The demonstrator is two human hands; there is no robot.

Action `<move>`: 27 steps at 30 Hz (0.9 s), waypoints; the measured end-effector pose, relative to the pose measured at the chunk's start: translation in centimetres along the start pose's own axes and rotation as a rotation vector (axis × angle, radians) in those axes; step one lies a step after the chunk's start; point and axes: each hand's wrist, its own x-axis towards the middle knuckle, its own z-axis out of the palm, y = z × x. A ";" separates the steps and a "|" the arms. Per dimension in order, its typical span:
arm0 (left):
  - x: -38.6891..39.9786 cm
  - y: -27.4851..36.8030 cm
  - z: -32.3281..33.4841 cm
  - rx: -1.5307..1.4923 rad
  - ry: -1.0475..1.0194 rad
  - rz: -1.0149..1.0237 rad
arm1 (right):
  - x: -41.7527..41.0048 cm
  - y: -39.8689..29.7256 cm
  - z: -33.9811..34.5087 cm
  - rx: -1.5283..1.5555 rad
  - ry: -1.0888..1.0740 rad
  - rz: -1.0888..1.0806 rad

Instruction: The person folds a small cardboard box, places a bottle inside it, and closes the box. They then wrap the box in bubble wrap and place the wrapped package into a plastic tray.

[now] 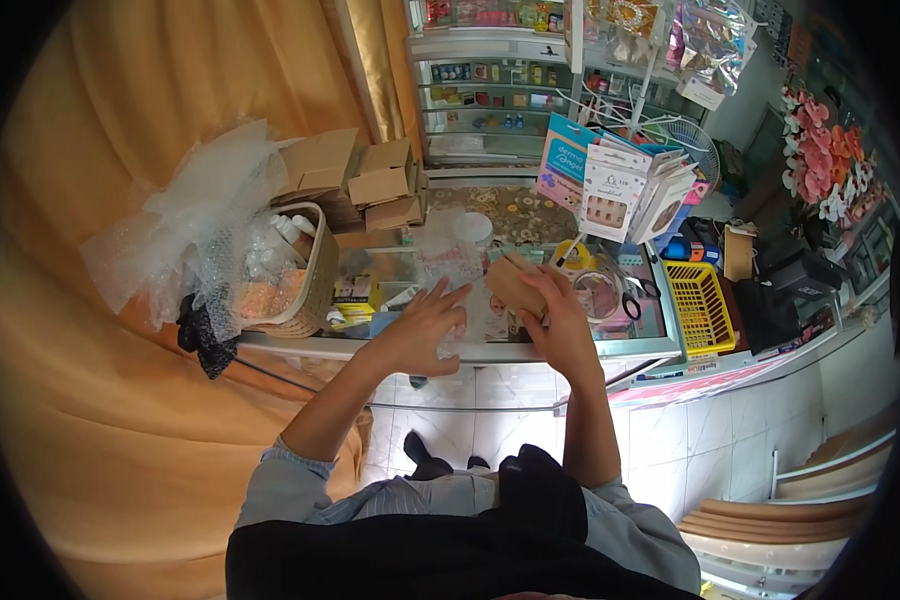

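My right hand (559,322) grips a small brown cardboard box (511,283), tilted just above the glass counter. Beside it, my left hand (426,330) reaches over the counter's front edge with two fingers stretched out. Clear plastic, seemingly bubble wrap (448,345), shows between its thumb and curled fingers. A further sheet of clear bubble wrap (446,255) lies on the counter past my left fingertips. Behind it stands a round white-lidded container (474,228). To the right of the box are a roll of clear tape (597,294) and black-handled scissors (631,306).
On the left, a woven plastic basket (322,259) holds bottles and wrapped goods, beside heaped bubble wrap (195,202). Folded cardboard boxes (319,161) are stacked behind. A display rack with packaged false nails (611,191) rises at the right, near a yellow basket (697,307).
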 end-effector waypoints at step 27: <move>-3.1 4.8 3.1 0.080 0.275 -0.016 | 7.5 0.1 4.4 0.082 -0.303 -0.209</move>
